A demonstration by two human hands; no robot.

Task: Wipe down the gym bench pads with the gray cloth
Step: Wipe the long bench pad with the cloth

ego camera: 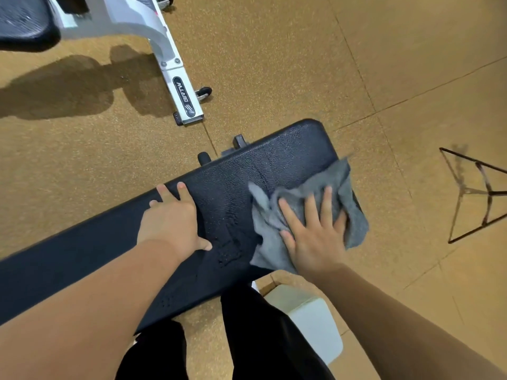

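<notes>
The gray cloth (310,212) lies crumpled on the right end of the black bench pad (219,204), directly under the right hand (315,231). That hand is flat on it, palm down with the fingers spread and pointing away from the person; cloth shows on every side of the hand, bunched to the left of the fingers and spilling over the pad's right edge. The left hand (172,220) rests bare on the pad well to the left of the cloth, fingers loosely open, their tips curling over the far edge and the thumb stretched toward the near side — it touches no cloth.

The pad is long and narrow, its long axis running from the near left up to the far right, where its rounded end points toward the far right of the room. Its surface is textured and looks worn and cracked between the two hands.

Just beyond the pad's far edge, dark metal fittings (238,142) of the bench frame poke out. Farther off to the left stands a white machine frame (175,78) with a small wheel (204,92) beside it and another dark pad (24,20) at the far left corner. A pale box-like foot (312,316) sits on the speckled tan floor (301,64) below the near edge, beside the person's dark trouser legs (263,333). A thin black wire stand (477,193) stands on the floor to the right, well apart from the bench.
</notes>
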